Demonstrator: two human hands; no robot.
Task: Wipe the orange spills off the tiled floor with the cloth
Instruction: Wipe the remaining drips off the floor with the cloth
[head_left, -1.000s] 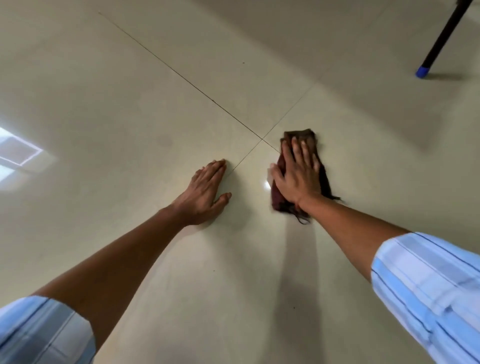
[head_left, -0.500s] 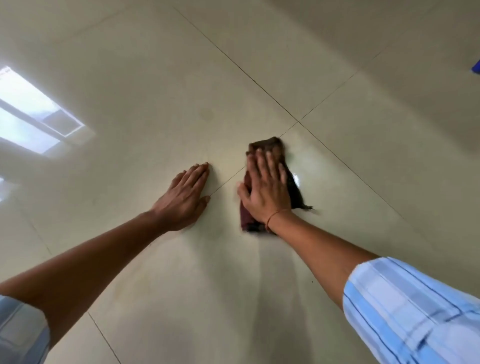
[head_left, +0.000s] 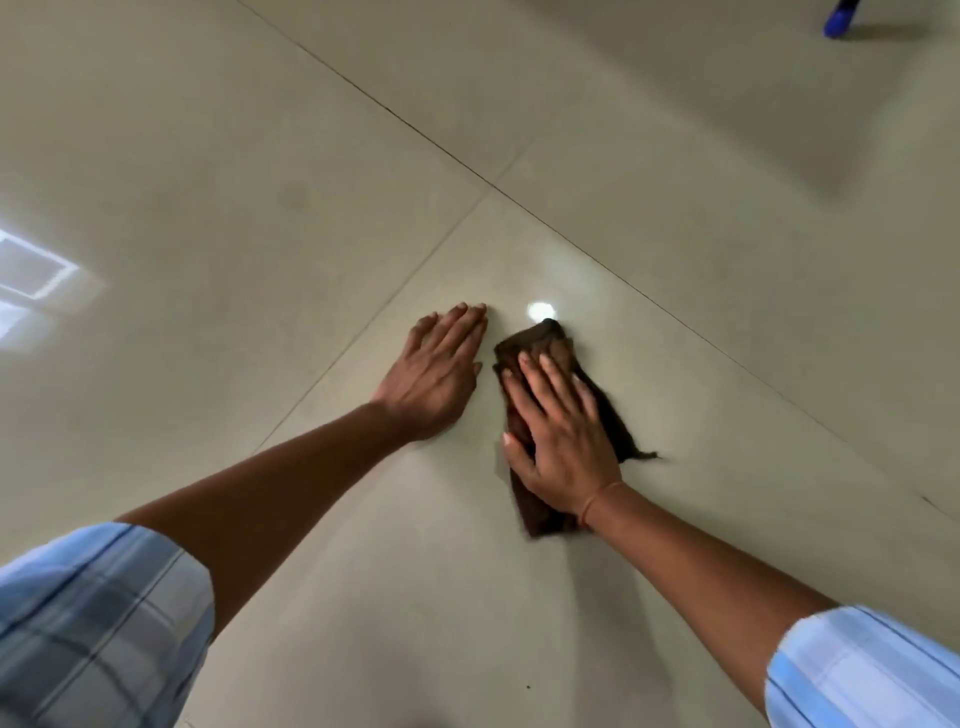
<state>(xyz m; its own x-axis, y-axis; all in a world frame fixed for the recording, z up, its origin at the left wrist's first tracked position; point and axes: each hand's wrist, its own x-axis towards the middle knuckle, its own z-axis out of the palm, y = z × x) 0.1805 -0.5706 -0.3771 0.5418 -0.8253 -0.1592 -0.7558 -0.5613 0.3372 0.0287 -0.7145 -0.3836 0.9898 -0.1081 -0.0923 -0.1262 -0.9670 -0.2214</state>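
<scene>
A folded dark brown cloth lies flat on the glossy beige tiled floor, near the middle of the view. My right hand presses down on the cloth with flat, spread fingers and covers most of it. A frayed corner of the cloth sticks out to the right. My left hand rests palm-down on the bare tile just left of the cloth, fingers together, holding nothing. No orange spill shows on the tiles around the cloth.
Grout lines cross just beyond my hands. A blue-tipped leg stands at the top right edge. A window reflection glares on the floor at the left. A small dark speck lies on the tile near me.
My right hand has slid the cloth back toward me, away from the grout crossing. My left hand has shifted along with it. The view has swung, bringing the blue-tipped leg back in.
</scene>
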